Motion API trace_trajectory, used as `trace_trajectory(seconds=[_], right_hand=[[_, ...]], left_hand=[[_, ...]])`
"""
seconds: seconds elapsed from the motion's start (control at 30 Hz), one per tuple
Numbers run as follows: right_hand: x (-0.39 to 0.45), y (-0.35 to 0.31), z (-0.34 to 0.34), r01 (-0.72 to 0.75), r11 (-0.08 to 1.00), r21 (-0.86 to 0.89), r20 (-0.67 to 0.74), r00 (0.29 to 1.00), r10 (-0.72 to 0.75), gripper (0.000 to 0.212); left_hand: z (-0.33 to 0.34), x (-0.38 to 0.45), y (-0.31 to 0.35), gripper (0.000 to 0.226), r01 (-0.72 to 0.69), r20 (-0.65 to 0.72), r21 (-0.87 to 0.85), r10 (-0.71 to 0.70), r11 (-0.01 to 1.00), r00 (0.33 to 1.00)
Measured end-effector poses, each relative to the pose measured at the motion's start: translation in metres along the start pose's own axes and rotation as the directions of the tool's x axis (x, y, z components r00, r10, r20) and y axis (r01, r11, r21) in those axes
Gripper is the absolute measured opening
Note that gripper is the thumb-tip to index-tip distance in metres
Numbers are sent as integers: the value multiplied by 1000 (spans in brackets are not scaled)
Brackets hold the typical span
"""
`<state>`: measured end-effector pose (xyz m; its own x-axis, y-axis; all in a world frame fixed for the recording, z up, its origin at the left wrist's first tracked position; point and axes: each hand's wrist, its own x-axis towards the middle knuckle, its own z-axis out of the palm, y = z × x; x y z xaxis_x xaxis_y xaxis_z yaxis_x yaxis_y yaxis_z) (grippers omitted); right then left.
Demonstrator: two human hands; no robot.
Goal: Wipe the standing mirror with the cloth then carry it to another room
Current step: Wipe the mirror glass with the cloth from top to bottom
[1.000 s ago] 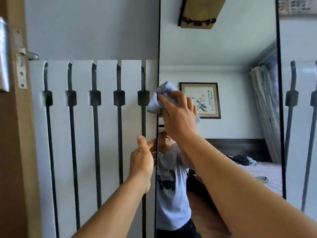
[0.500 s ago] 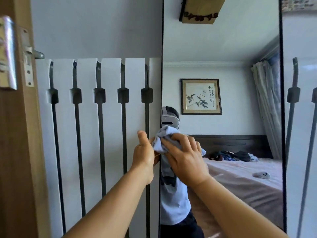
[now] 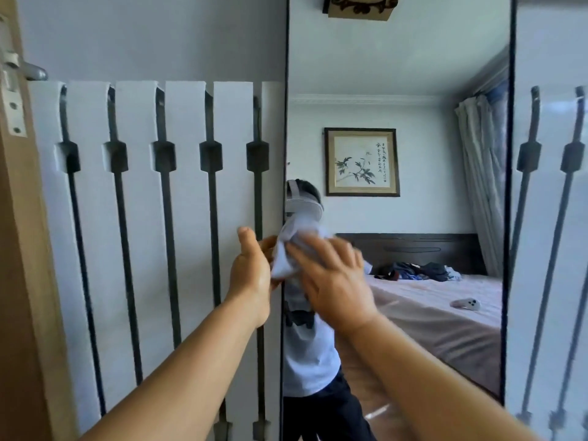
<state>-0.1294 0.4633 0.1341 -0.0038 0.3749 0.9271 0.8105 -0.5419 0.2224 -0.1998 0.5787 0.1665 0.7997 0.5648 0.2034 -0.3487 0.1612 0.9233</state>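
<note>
A: Head view. What is the big shiny thing in the middle?

B: It is the tall standing mirror with a thin black frame [image 3: 397, 74]. It is flat and smooth, and it stands upright in front of a white slatted panel with dark metal bars [image 3: 140, 218].

A: Where is the cloth?

B: The soft, crumpled pale blue cloth [image 3: 288, 249] is pressed on the glass near the mirror's left edge, about halfway up. It looks bunched and wrinkly.

A: What is the right hand [image 3: 334, 281] doing?

B: It lies on top of the cloth, fingers curled over it, holding it against the glass. It looks a bit blurry.

A: And the left hand [image 3: 251, 275]?

B: It holds the left edge of the mirror. The thumb sticks up in front, and the fingers wrap round the frame, touching the cloth's side.

A: What shows in the glass?

B: A person in a light shirt and dark trousers, a bed with a smooth pinkish cover [image 3: 445, 313], a dark wooden headboard [image 3: 413, 249], and a square framed picture of a leafy branch [image 3: 361, 162]. Long grey curtains with folds [image 3: 480, 186] hang at the right.

A: What is at the far left?

B: A brown wooden door with a shiny metal handle [image 3: 28, 71].
</note>
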Motion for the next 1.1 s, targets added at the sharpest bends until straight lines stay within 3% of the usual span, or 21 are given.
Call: trace_trajectory(seconds=[0.17,0.27,0.33,0.43,0.57,0.8,0.83,0.97,1.1], right_hand=[[-21,-6,6,-40,999,-5,-30,999,40,49],[-12,12,-3,-193,981,19,-42,980,194,48],[-12,39,-13,-349,937,17,-133,928,348,45],[-24,86,-34,-554,832,22,-278,796,538,43],[-58,139,-57,-738,669,90,-343,608,716,44],[-79,121,-52,-815,569,110,-362,500,787,44],[-80,107,-46,-800,593,96,-342,533,774,45],[-89,42,-12,-597,802,-21,-232,783,577,44],[-85,-19,22,-396,918,-41,-83,916,392,49]], left_hand=[[6,3,-3,61,-53,-34,86,56,995,998],[5,2,-6,50,-102,-41,94,106,990,994],[6,2,-8,46,-100,-43,110,105,989,994],[4,3,-9,42,-87,-61,152,97,984,993],[6,1,-13,42,-149,-137,207,180,967,974],[8,-8,-15,50,-269,-45,327,299,906,953],[9,-9,-16,47,-271,-41,318,299,908,953],[9,-8,-16,42,-244,-43,269,264,932,963],[6,-2,-17,45,-226,-62,278,252,934,966]])
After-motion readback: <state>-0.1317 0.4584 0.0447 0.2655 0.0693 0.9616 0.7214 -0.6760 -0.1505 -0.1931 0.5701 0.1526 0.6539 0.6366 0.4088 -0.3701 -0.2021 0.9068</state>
